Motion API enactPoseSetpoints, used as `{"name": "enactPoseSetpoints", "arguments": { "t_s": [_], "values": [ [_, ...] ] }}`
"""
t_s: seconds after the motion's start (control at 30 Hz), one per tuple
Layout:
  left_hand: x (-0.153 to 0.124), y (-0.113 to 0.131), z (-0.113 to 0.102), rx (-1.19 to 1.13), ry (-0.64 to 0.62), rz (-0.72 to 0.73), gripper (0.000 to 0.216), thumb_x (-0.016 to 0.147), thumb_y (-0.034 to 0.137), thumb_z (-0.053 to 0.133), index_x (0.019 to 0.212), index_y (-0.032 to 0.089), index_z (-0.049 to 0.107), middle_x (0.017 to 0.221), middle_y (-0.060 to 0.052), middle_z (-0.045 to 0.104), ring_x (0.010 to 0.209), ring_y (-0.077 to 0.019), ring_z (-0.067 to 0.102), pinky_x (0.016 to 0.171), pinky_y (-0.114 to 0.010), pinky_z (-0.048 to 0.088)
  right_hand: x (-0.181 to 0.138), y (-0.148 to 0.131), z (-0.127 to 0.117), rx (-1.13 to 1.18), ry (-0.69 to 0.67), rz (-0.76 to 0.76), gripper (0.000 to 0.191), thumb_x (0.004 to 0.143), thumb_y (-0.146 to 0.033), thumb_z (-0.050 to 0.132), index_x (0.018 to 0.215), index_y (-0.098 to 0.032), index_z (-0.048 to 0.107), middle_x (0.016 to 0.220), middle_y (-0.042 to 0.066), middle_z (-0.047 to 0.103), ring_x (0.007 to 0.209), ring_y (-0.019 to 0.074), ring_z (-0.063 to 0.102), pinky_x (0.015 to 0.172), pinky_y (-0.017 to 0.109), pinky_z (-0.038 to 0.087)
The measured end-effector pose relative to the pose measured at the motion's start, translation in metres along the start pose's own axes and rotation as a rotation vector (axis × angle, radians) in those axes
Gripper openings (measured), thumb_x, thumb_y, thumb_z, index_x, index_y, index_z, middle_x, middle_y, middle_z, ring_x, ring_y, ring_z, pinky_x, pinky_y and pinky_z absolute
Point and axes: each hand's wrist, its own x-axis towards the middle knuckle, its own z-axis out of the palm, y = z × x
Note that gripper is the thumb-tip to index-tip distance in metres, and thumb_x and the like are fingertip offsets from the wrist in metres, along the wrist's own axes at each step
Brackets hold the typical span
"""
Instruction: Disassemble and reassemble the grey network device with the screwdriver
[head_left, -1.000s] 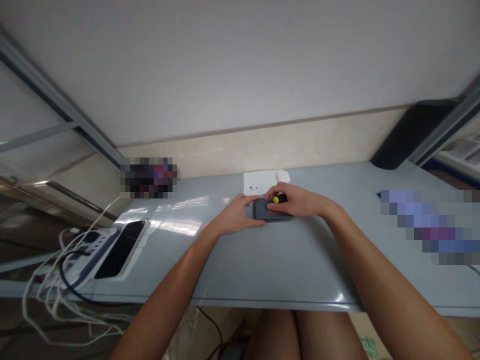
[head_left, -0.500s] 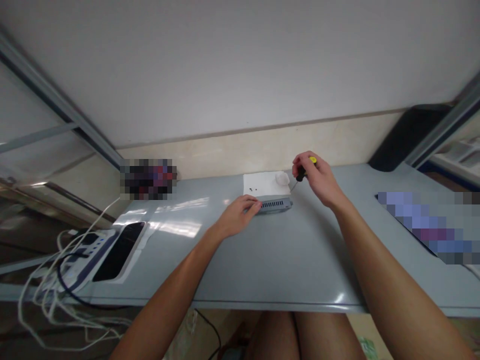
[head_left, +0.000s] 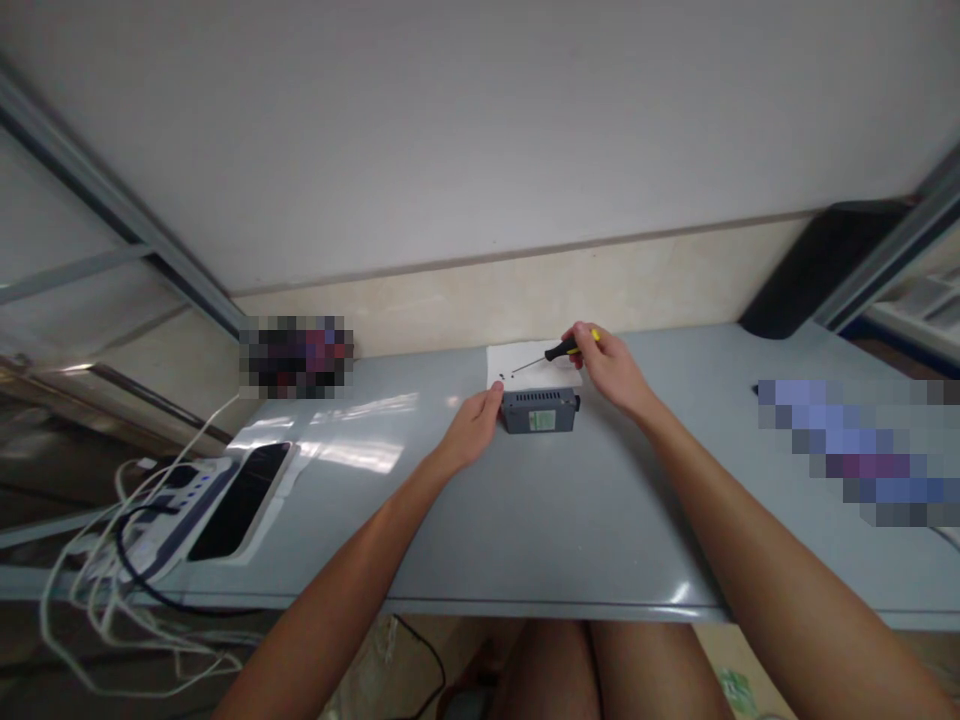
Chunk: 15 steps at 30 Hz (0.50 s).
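Observation:
My left hand (head_left: 474, 422) grips the left end of a small grey metal box (head_left: 517, 415), which has a row of vent slots and a green and white label on the side facing me. In my right hand (head_left: 609, 368) is a screwdriver (head_left: 561, 350) with a black and yellow handle. Its thin shaft points left and down over a white sheet (head_left: 534, 378) behind the box. The tip is close to small dark bits, perhaps screws (head_left: 502, 376), on the sheet. My right hand covers the sheet's right part.
A phone (head_left: 240, 505) lies at the left beside a white power strip (head_left: 176, 510) with tangled cables (head_left: 97, 600). A black cylinder-like object (head_left: 817, 265) leans at the back right. Blurred-out items lie at the far left and right of the grey table (head_left: 570, 530).
The screwdriver has swung from the box's right end to above the small dark bits, its shaft now pointing left. The box has been tipped so its labelled side shows.

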Motion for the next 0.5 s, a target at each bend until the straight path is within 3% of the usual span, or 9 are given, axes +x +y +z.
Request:
{"name": "enactPoseSetpoints", "arguments": {
  "t_s": [0.23, 0.5],
  "values": [
    [-0.002, 0.006, -0.001, -0.013, 0.064, 0.041, 0.073, 0.115, 0.062, 0.023, 0.113, 0.016, 0.081, 0.106, -0.010, 0.080, 0.097, -0.0241, 0.070, 0.097, -0.037, 0.057, -0.003, 0.013, 0.008, -0.073, -0.055, -0.002, 0.073, 0.100, -0.087, 0.041, 0.100, -0.021, 0.071, 0.085, 0.006, 0.073, 0.078, 0.0211, 0.061, 0.078, 0.034, 0.049],
    [-0.003, 0.006, -0.002, -0.018, 0.081, 0.103, 0.052, 0.113, 0.056, 0.038, 0.118, 0.021, 0.076, 0.117, -0.008, 0.077, 0.104, -0.0229, 0.068, 0.098, -0.035, 0.055, 0.001, 0.001, -0.001, 0.041, 0.039, 0.103, 0.077, 0.092, -0.094, 0.045, 0.095, -0.022, 0.072, 0.074, 0.004, 0.067, 0.070, 0.0205, 0.058, 0.070, 0.033, 0.046]
  ]
}}
